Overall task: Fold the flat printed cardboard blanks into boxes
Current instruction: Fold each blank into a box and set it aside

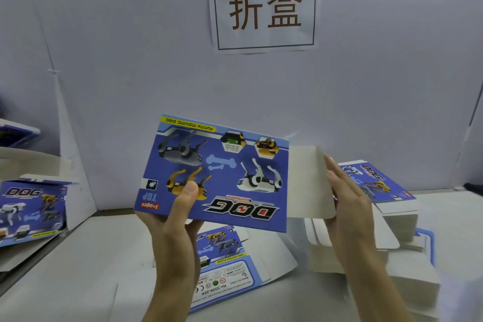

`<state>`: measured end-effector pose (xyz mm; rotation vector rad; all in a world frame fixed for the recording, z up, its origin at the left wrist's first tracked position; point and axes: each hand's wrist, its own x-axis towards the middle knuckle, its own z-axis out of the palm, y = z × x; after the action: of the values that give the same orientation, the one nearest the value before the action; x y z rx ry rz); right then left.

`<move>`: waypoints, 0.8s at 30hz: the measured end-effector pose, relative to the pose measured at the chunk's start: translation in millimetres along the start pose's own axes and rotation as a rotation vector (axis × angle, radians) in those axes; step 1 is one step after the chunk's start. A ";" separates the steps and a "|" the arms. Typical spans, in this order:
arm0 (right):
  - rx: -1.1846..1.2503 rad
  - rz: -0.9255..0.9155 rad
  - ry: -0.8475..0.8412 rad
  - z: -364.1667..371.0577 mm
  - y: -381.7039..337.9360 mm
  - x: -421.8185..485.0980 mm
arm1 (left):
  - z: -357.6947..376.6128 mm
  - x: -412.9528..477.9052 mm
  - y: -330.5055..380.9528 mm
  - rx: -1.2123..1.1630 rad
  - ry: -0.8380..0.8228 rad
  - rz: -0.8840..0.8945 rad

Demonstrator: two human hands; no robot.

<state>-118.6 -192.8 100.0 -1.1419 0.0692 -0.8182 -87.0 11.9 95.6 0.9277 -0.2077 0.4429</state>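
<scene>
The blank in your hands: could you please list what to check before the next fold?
1. Left hand grips the held blank at its lower corner: ok.
2. Right hand presses the white flap with straight fingers: ok.
3. Flap bending exactly on its crease: cannot tell.
4. The held blank is lifted clear of the blank on the table: ok.
5. Stack of blanks lies at the right: ok.

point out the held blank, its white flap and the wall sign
held blank [222, 178]: head view, centre of the blue printed face
white flap [305, 180]: head view, middle of its plain side
wall sign [264, 8]: head view, middle, between the two characters
</scene>
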 end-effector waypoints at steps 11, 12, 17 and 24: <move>0.654 0.610 -0.307 -7.9 -8.0 0.0 | -2.4 3.1 2.9 -0.058 -0.071 -0.047; 0.643 0.605 -0.313 -6.9 -9.2 -0.6 | -3.0 3.6 3.5 -0.060 -0.071 -0.048; 0.608 0.594 -0.283 -1.8 -15.4 -0.7 | -5.6 5.8 10.3 -0.104 -0.085 -0.057; 0.601 0.506 -0.233 6.3 -10.4 -3.2 | 1.0 0.1 3.9 -0.116 -0.044 -0.083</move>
<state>-123.7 -187.6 110.3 -0.5971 -0.0777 -0.2184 -88.6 13.1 99.2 0.8295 -0.2318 0.3309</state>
